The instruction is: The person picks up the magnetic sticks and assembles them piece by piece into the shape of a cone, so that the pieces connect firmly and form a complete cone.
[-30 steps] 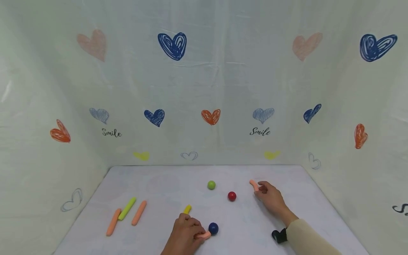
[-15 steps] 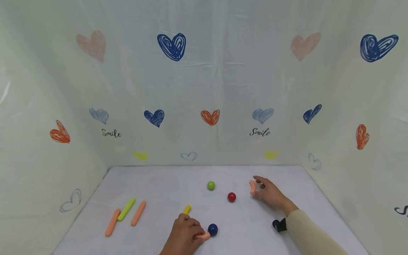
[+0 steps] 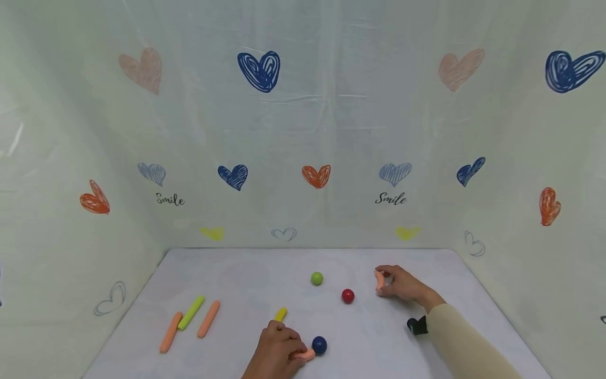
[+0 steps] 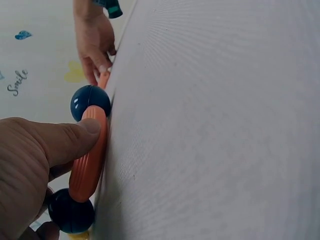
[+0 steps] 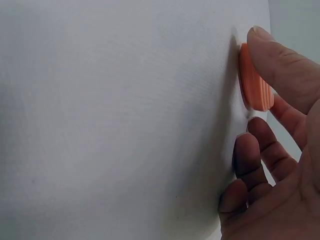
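Note:
My left hand [image 3: 279, 350] holds a ribbed, curved orange stick [image 4: 90, 160] low at the table, its thumb laid along the stick. A blue ball [image 3: 319, 345] sits at the stick's far end. At its near end is a second blue ball [image 4: 71, 211], with fingers beside it, mostly hidden in the head view. A yellow stick [image 3: 281, 314] pokes out beyond the left knuckles. Farther back on the right, my right hand [image 3: 404, 286] pinches another curved orange stick [image 3: 380, 280] between thumb and fingers. In the right wrist view that orange stick [image 5: 256, 82] lies under the thumb.
On the left lie two straight orange sticks [image 3: 208, 319] and a lime stick [image 3: 191, 313]. A green ball [image 3: 316, 278] and a red ball [image 3: 347, 296] rest mid-table. A black strap-like piece [image 3: 417, 326] shows by the right sleeve. A heart-printed curtain [image 3: 293, 131] surrounds the table.
The right hand's fingers loosened around its curved orange stick, which turned more upright, then came in on its far end. The left hand stayed in place; the view shifted slightly.

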`<state>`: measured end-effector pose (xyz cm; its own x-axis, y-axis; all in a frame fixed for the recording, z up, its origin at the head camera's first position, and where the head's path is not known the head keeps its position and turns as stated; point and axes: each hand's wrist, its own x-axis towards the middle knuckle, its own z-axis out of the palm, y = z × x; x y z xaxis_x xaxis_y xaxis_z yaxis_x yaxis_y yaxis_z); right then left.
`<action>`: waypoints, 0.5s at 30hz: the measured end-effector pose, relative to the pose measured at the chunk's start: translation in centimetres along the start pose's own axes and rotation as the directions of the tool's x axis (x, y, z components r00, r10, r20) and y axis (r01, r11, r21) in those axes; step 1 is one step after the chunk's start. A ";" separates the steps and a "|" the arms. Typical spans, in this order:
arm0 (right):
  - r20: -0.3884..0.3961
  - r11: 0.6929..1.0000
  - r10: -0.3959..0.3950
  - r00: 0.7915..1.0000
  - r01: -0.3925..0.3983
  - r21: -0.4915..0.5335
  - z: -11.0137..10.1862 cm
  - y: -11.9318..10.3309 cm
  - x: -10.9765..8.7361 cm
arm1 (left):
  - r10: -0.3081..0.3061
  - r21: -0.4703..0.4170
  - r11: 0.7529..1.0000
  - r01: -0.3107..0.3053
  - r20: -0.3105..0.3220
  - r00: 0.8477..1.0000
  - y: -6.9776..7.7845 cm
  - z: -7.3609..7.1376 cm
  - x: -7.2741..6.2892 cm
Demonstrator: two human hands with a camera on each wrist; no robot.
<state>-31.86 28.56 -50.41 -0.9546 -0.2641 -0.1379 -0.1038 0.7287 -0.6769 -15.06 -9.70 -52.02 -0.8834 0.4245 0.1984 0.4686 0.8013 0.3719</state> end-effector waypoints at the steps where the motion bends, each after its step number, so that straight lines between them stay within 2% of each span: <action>1: -0.005 1.000 0.005 1.000 -0.005 -0.006 0.0 0.0 0.0 | 0.001 0.000 1.000 -0.001 0.001 1.000 0.0 0.0 0.0; 15: -0.079 0.999 0.044 0.996 -0.046 -0.017 0.6 -0.1 -0.1 | -0.034 -0.014 0.999 0.034 -0.002 0.999 0.0 0.2 0.0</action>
<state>-31.62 28.07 -50.77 -0.9773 -0.1810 -0.1102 -0.0649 0.7507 -0.6574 -15.04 -9.58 -52.22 -0.8987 0.3966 0.1873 0.4386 0.8090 0.3913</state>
